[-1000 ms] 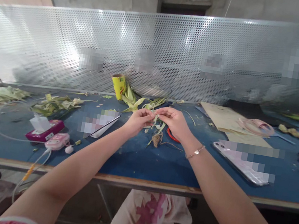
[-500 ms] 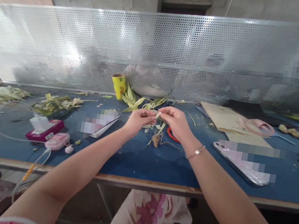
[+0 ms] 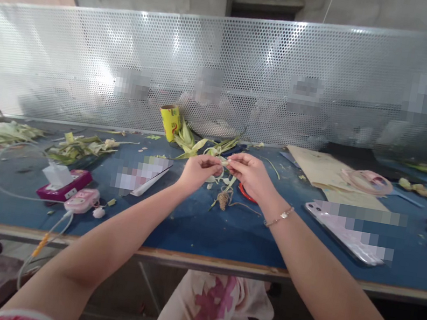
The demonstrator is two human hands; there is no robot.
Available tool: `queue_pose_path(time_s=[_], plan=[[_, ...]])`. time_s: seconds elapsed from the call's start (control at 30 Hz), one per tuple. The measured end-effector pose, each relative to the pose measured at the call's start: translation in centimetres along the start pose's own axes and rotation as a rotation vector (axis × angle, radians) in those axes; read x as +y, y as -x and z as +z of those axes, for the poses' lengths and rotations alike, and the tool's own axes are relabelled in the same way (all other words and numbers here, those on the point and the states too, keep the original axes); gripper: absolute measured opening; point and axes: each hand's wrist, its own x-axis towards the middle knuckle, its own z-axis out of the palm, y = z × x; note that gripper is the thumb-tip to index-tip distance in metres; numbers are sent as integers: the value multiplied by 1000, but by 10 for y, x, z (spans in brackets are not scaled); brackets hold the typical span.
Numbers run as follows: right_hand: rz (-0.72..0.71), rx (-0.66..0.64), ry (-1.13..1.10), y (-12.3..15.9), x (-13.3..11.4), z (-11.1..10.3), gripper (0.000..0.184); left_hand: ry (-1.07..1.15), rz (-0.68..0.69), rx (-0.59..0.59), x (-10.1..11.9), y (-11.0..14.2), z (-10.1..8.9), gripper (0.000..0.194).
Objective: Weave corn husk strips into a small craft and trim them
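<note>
My left hand (image 3: 202, 173) and my right hand (image 3: 254, 176) meet over the middle of the table, fingertips almost touching. Each is closed in a pinch on a thin, pale corn husk strip (image 3: 225, 162), mostly covered by the fingers. Below them lie small pale husk pieces (image 3: 229, 183) and a brown, twine-like bundle (image 3: 224, 198) with a loose strand. A red ring-shaped item (image 3: 247, 192) shows partly behind my right hand. Just beyond the fingers, green husk leaves (image 3: 195, 147) lie against a yellow cardboard tube (image 3: 169, 122).
To the left are husk piles (image 3: 82, 149), a purple power strip (image 3: 65, 185) with a charger and cables, and a phone (image 3: 148, 179). On the right lie another phone (image 3: 342, 233), brown paper (image 3: 314, 168) and a pink tape roll (image 3: 369, 182). A perforated metal screen (image 3: 243, 77) stands behind.
The fingertips have shifted slightly, and the pale strip that stood up between them is now less visible. Both hands stay in nearly the same place; the table items have not moved.
</note>
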Motion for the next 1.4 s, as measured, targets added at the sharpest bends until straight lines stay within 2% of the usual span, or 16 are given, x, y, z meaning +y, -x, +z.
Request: queue_pose_path(time_s=[0.27,0.47,0.6,0.77,0.97,1.17,1.4], plan=[[17,-14,-42,0,0,1,24,-3,-28,8,3,1,3,18],[-15,-42,-15,1,2,2,25,90,-110,-11,4,4,5,26],[-58,-28,78,1,3,1,25,142,-158,-38,4,4,5,30],[-121,-11,165,0,6,2,23,150,-161,-45,4,3,3,31],[-124,22,191,0,4,3,19,100,-148,-80,7,4,3,35],[-138,2,273,2,1,3,18,62,-131,-59,4,3,4,38],[-139,4,309,1,3,2,16,116,-194,-55,8,3,4,30]])
